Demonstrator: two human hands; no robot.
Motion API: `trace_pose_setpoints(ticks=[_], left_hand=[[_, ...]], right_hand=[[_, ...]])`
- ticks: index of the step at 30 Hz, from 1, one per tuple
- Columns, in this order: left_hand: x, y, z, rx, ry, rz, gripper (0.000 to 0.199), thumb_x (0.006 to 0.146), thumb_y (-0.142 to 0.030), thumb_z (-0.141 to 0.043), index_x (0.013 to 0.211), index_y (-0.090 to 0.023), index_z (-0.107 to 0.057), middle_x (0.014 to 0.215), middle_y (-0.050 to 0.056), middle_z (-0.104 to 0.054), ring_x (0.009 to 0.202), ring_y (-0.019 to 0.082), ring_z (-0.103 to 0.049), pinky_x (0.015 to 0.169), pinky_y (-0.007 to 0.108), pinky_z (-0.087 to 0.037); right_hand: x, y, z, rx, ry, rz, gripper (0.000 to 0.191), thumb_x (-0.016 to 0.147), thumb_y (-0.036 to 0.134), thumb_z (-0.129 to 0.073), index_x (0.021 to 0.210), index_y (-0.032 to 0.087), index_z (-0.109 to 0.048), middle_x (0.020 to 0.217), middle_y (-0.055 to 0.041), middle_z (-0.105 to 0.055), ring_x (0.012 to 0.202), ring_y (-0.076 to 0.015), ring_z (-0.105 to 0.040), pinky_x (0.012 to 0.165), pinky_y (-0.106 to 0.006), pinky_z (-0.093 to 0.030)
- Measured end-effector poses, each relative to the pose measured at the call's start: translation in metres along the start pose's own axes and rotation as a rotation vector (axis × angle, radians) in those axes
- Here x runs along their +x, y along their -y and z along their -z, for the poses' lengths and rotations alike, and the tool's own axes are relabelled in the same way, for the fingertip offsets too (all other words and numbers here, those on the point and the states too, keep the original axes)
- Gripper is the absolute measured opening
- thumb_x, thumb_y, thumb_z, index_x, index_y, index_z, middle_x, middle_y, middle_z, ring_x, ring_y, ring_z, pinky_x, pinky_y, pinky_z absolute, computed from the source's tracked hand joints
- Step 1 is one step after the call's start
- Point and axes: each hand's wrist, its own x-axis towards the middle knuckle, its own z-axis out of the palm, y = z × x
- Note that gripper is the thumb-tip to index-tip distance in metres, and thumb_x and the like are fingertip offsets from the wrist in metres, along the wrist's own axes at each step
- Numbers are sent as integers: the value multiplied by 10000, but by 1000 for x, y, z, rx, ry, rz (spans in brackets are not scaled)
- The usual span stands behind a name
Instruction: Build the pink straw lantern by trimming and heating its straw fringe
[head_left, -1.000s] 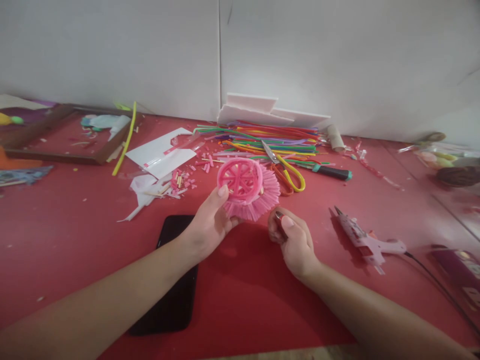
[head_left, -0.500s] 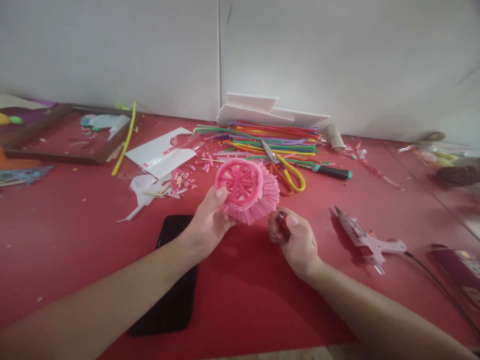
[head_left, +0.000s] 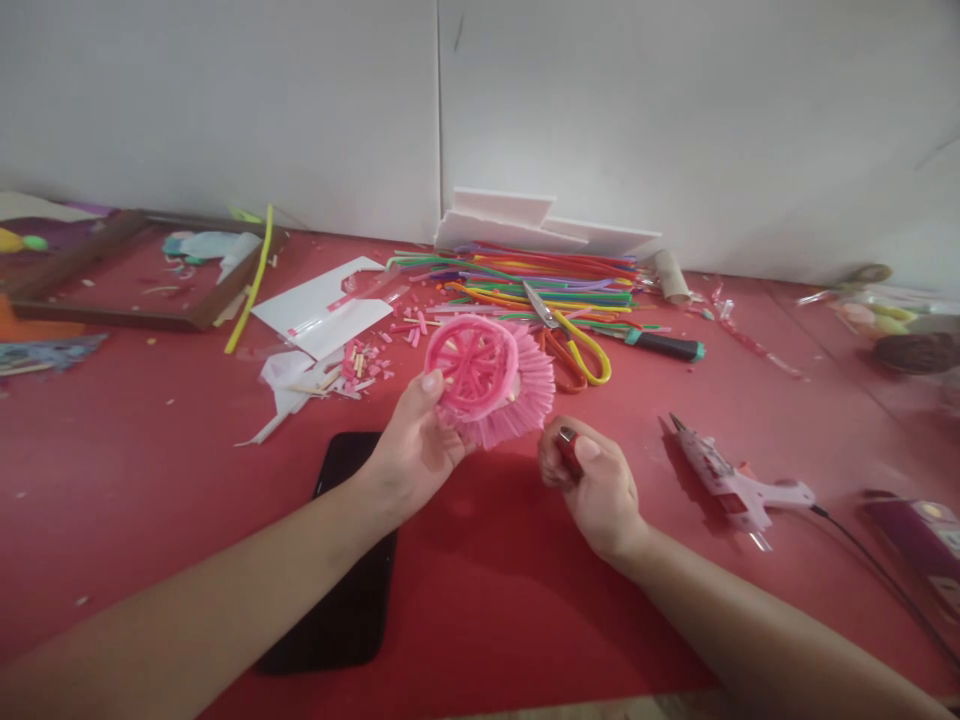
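Pink pleats fringe the spoked disc my left grip pinches mid-frame; my right grip clasps a metal-tipped red object.

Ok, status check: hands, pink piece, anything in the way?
Left hand gripping pink frilled piece by its edge. Right hand closed on red object, partly hidden. Nothing visible between piece and right hand; scissors lie beyond.

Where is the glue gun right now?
In the head view, the pale pink glue gun lies on the red table, right of the person's right hand, its dark cord running past a purple item near the picture's right edge.
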Motion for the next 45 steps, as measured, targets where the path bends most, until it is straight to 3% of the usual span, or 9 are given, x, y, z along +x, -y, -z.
trace_pose_setpoints(ticks=[4, 9, 16, 37, 43, 45], left_hand=[[-1, -3, -4, 25, -50, 15, 419, 767, -510, -817, 1040, -201, -743, 887, 26, -818, 994, 289, -786, 914, 419, -650], [0, -1, -5, 25, -95, 21, 358, 800, -495, -795, 995, -198, -756, 862, 29, -824, 896, 264, -796, 894, 398, -651], [3, 1, -1, 62, -58, 42, 396, 917, -547, -635, 1046, -194, -759, 946, 76, -834, 1002, 296, -787, 902, 414, -644], [1, -1, -5, 44, -97, 12, 360, 883, -535, -695, 982, -195, -754, 877, 60, -830, 1013, 296, -789, 951, 421, -631], [1, 0, -2, -24, -51, 41, 348, 889, -527, -682, 1005, -207, -759, 874, 38, -829, 851, 240, -798, 760, 317, -649], [1, 0, -2, -33, -42, 36, 357, 888, -530, -682, 1019, -207, -757, 882, 37, -829, 846, 238, -795, 759, 319, -649]], right_hand=[[0, -1, 0, 4, 28, 12, 499, 956, 637, -525, 682, 220, -509, 594, 51, -372, 528, -117, -275, 503, -292, -219], [-1, -2, 2, 1, 84, 17, 472, 958, 600, -544, 688, 214, -508, 616, 48, -373, 555, -118, -287, 525, -291, -238], [-1, -4, 3, -24, 120, 18, 400, 971, 528, -537, 731, 209, -523, 646, 44, -383, 586, -123, -300, 550, -292, -250], [-2, -2, 0, -56, 152, 19, 343, 998, 465, -504, 761, 217, -509, 659, 49, -372, 586, -122, -296, 549, -291, -250], [-2, 3, 0, -133, 162, 51, 309, 991, 378, -479, 722, 225, -466, 658, 43, -369, 600, -131, -316, 557, -298, -266], [-1, 4, 0, -150, 167, 67, 299, 988, 364, -469, 724, 225, -459, 661, 41, -377, 600, -131, -325, 562, -297, -278]])
